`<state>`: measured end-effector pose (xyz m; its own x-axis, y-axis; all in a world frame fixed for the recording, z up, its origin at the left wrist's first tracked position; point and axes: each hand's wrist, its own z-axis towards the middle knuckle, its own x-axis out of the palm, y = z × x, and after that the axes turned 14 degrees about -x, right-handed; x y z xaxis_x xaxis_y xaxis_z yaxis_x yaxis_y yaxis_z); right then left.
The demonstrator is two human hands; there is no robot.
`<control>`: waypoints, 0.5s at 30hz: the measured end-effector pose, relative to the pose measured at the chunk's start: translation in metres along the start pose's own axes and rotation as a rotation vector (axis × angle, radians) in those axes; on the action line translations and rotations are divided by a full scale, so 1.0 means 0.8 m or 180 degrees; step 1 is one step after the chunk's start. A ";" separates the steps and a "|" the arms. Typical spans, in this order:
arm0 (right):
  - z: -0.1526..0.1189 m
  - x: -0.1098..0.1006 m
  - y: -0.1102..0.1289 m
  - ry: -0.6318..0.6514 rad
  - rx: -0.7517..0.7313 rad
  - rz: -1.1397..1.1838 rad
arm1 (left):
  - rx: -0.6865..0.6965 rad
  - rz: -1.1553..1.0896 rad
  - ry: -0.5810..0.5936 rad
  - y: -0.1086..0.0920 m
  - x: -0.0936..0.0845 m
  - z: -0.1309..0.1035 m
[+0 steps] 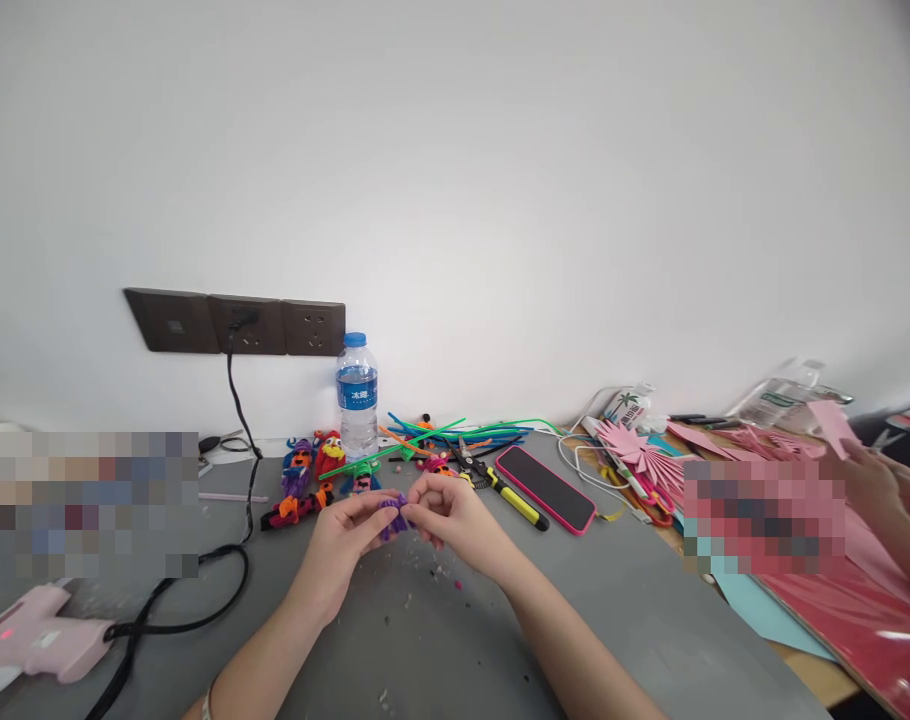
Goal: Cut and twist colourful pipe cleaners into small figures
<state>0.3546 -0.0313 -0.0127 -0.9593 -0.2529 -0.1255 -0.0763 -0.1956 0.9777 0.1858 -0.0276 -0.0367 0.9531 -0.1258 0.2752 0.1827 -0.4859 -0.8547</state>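
My left hand (346, 535) is closed on a small purple pipe-cleaner piece (392, 520), pinching it between thumb and fingers. From the other side, the fingertips of my right hand (449, 512) pinch the same fuzzy piece. Both hands are held close together above the grey table. Just behind them stand or lie several colourful pipe-cleaner figures, among them a purple and orange one (299, 465) and a red one (330, 456). Loose pipe cleaners (492, 434) in green, blue and orange lie behind the right hand. My fingers hide part of the purple piece.
A water bottle (358, 400) stands by the wall. Yellow-handled pliers (516, 498) and a pink-cased phone (549, 488) lie to the right. A pink glue gun (46, 635) with a black cord is at left. At far right, another person's hand (871, 480) holds pink paper.
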 end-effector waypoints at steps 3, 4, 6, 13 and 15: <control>-0.001 0.005 -0.006 0.0029 -0.0044 0.0164 | -0.0010 -0.0024 -0.0042 -0.001 0.001 -0.002; -0.001 0.005 -0.006 0.0023 -0.0052 0.0188 | -0.0010 -0.0035 -0.0025 -0.002 0.002 -0.002; -0.001 0.004 -0.006 0.0054 -0.0048 0.0212 | -0.0026 -0.0055 0.0031 -0.002 0.002 -0.003; -0.002 0.001 -0.010 0.0145 -0.0026 0.0110 | -0.0072 -0.0107 0.0056 0.000 0.002 -0.002; -0.002 0.002 -0.013 0.0152 -0.0055 0.0100 | -0.0092 -0.0112 0.0107 0.000 0.002 -0.002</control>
<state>0.3543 -0.0311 -0.0236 -0.9470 -0.3042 -0.1030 -0.0412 -0.2030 0.9783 0.1869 -0.0296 -0.0357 0.9375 -0.1367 0.3200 0.2086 -0.5153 -0.8313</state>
